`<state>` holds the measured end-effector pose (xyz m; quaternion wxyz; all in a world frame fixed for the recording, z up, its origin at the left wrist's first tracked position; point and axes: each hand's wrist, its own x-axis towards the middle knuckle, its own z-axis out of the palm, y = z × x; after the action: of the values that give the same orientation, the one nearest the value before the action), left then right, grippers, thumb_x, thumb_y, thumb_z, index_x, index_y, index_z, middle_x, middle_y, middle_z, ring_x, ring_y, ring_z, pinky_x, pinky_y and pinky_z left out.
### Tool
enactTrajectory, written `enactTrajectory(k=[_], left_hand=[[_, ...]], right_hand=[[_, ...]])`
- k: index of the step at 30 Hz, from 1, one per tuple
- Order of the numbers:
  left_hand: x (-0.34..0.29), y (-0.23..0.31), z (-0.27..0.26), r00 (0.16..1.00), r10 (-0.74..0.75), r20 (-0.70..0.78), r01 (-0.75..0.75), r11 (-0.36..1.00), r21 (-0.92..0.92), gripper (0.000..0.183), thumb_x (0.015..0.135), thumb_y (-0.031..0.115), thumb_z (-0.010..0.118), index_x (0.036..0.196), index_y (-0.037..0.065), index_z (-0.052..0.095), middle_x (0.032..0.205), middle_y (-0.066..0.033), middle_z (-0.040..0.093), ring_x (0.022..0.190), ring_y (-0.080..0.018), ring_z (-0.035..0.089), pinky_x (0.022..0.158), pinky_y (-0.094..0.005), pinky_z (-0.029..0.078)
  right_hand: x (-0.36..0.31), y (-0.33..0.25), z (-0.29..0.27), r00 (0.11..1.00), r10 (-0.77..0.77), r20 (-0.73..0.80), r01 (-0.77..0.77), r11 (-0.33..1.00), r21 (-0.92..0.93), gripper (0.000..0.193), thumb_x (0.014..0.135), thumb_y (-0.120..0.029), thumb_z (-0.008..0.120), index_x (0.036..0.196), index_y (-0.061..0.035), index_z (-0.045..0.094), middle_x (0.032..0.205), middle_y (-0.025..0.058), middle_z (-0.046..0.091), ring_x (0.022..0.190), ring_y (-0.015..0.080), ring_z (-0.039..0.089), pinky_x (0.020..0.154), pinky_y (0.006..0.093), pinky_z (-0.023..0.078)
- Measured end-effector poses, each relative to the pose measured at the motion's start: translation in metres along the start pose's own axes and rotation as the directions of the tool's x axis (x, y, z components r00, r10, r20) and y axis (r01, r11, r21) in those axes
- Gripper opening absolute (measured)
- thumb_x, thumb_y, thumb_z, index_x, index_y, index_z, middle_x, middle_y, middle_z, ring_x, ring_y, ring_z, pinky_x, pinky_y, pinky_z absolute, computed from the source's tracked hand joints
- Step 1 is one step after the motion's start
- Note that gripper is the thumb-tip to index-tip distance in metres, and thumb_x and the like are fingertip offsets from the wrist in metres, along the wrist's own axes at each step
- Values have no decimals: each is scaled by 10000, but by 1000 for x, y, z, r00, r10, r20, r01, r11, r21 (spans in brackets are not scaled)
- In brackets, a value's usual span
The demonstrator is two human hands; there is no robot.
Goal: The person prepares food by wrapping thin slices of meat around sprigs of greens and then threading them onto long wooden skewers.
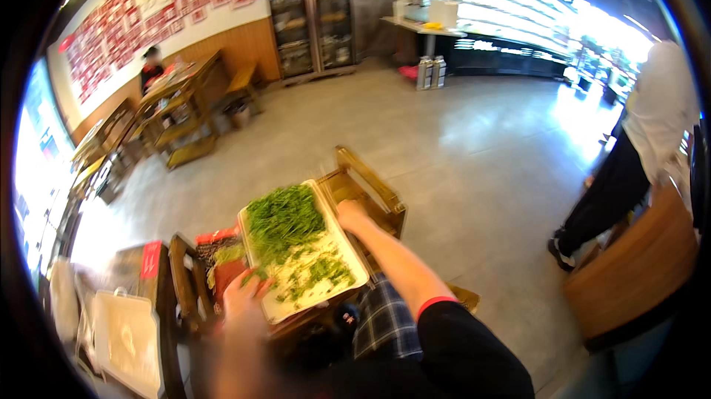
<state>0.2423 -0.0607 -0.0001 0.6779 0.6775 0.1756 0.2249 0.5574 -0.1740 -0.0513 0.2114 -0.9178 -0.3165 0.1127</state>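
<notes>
Tray point(342, 242) in front, greens point(285, 217) in far end, more scattered nr end. L hand point(244, 297) at nr-L edge; R hand point(353, 216) by R edge. Frame point(379, 193) just R of tray. 2nd tray point(141, 369) to L. Behind, across floor point(444, 199): cabinet point(315, 28) ctr, shelves point(489, 2) R. Another person point(659, 114) far R.

Eating house, dining floor, probably a restaurant. Grounds: wooden table point(181, 80) with bench point(243, 78) along the left wall, a person point(152, 69) beside the table; two-door glass-fronted cabinet point(312, 25), contents on shelves; bright, tiered display case point(492, 6), far right; pair of metal canisters point(431, 73); wall covering of red-and-white paper sheets point(159, 10); broad smooth grey floor point(296, 128). Food in foreground: white tray point(343, 245) bearing chopped greens point(285, 214).
</notes>
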Motion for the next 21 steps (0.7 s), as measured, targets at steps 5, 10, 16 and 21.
enactTrajectory(k=[5,10,16,21], left_hand=[[7,-29,-19,909,385,160,-414,791,451,238,857,-9,470,1082,-73,427,893,-118,547,853,-265,610,660,-235,536],[3,-4,7,981,101,-168,-112,992,-59,226,856,-7,471,1069,-72,434,842,-108,555,817,-243,614,651,-225,532],[18,-44,-46,937,315,150,-345,769,538,322,805,165,550,1060,-23,493,868,-131,560,843,-295,585,679,-328,487],[15,-9,-8,926,-248,-285,98,886,-453,335,857,13,471,1169,-65,380,827,-76,529,828,-240,612,652,-218,541]], right_hand=[[6,-17,-13,956,116,268,-113,993,-27,178,737,-57,535,802,100,591,854,261,590,757,333,600,628,402,487],[4,4,-9,970,96,225,-97,995,-4,149,721,-46,536,742,99,565,785,243,575,656,304,573,564,396,463],[-13,-15,-34,999,-29,40,29,1000,5,183,721,-102,541,700,79,553,682,209,559,595,304,553,514,406,450],[-18,-10,-50,999,-37,9,37,999,20,200,703,-122,557,638,65,528,591,180,533,544,284,534,476,398,428]])
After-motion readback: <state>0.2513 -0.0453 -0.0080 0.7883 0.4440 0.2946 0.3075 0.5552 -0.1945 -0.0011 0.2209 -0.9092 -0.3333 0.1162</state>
